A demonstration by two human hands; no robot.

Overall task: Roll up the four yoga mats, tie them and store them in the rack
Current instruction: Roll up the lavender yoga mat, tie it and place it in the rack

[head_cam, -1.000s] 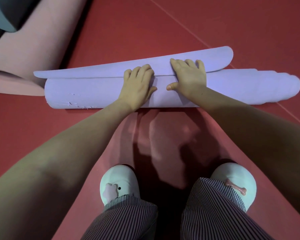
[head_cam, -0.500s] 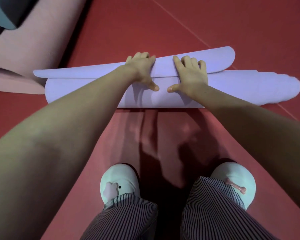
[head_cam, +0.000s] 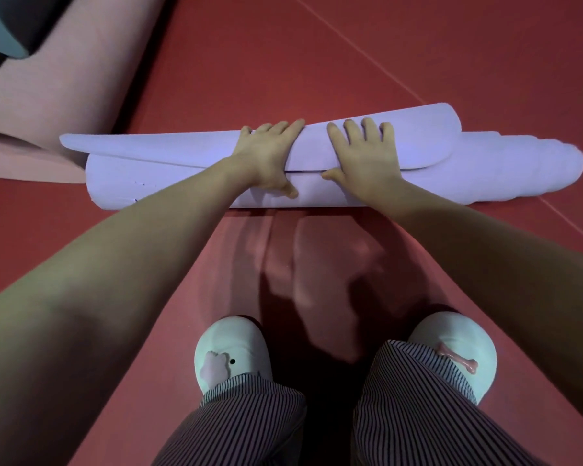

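Lilac foam yoga mat [head_cam: 485, 176] is lying rolled up across the red floor [head_cam: 317, 62], and you are working at its middle with both hands. Your left hand [head_cam: 270, 156] is gripping the roll. Its fingers are curling over the far edge of the loose outer flap while the thumb is pressing into the near side below it. Just beside it, your right hand [head_cam: 364, 159] is pressing flat on the flap, fingers spread and straight, thumb lying along the flap's near edge. Right of that hand, the roll's end is telescoping out in steps. Out past your left hand, a partly rolled pink foam mat [head_cam: 64, 95] is lying by the roll's other end. Nearer you than both hands, your white slippers [head_cam: 243, 338] are standing on the floor under striped trousers [head_cam: 249, 418].
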